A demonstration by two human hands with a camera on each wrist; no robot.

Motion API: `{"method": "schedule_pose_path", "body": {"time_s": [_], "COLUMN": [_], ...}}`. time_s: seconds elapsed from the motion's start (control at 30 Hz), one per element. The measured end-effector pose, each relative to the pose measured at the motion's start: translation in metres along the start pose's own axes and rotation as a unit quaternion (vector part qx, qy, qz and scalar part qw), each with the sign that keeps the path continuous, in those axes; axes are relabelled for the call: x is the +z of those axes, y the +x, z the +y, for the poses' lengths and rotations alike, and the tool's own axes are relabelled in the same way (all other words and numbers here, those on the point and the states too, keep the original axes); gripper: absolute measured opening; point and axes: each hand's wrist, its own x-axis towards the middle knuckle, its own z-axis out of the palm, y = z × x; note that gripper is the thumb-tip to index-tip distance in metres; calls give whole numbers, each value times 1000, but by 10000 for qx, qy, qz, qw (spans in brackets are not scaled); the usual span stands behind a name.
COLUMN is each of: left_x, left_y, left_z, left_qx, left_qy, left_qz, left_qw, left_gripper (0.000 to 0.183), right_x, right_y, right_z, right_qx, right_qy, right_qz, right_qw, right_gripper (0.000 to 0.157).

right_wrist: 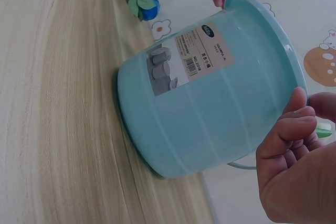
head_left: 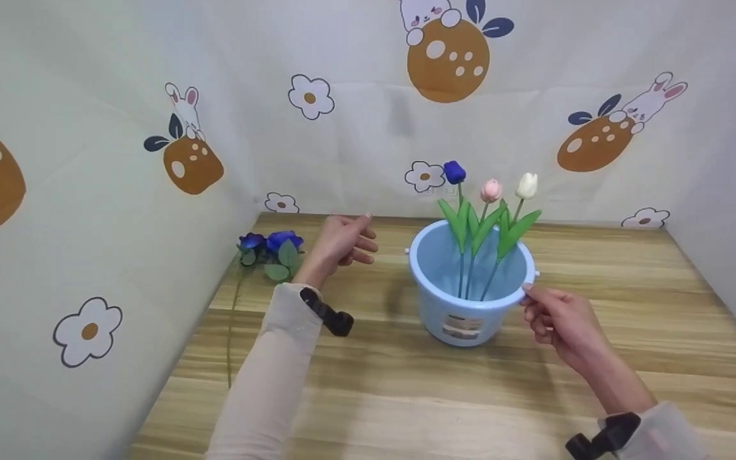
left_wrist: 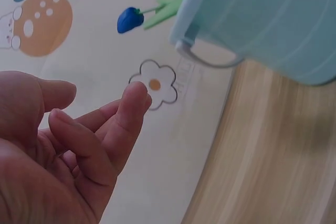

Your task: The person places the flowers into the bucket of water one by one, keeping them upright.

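A light blue bucket point(head_left: 433, 314) stands upright on the wooden table, holding a blue tulip point(head_left: 455, 172), a pink tulip point(head_left: 490, 190) and a white tulip point(head_left: 527, 186). My right hand point(head_left: 563, 322) pinches its rim at the right side, thumb and fingers on the edge. The right wrist view shows the label point(right_wrist: 191, 59) on the bucket's wall. Left of the bucket, my left hand point(head_left: 345, 241) hovers with loosely bent fingers and nothing in them. In the left wrist view a gap separates its fingers point(left_wrist: 131, 111) from the bucket point(left_wrist: 262, 19).
Two blue roses point(head_left: 285, 242) with green leaves lie at the table's back left, beyond my left forearm; a long stem point(head_left: 230, 332) runs toward the front. Patterned cloth walls point(head_left: 355, 140) enclose the table point(head_left: 432, 409) at the back and both sides.
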Motion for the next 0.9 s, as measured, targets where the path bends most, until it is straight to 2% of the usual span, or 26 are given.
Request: {"method": "schedule_pose_path", "body": {"time_s": [0.33, 0.7, 0.9], "left_x": [-25, -51, -65], "left_y": [1, 8, 8], "left_z": [-28, -58, -78], "left_qx": [-278, -855, -938], "left_qy": [-286, -133, -374], "left_qz": [98, 282, 309], "left_qw": [9992, 9959, 9944], "left_gripper": [51, 46, 43], "right_x": [1, 0, 1], "right_y": [0, 1, 1], "right_z": [1, 1, 2], "right_qx": [23, 34, 24], "right_qy": [5, 56, 63], "right_qz": [62, 41, 27], "right_qw": [10000, 10000, 10000], "right_gripper": [33, 34, 34]}}
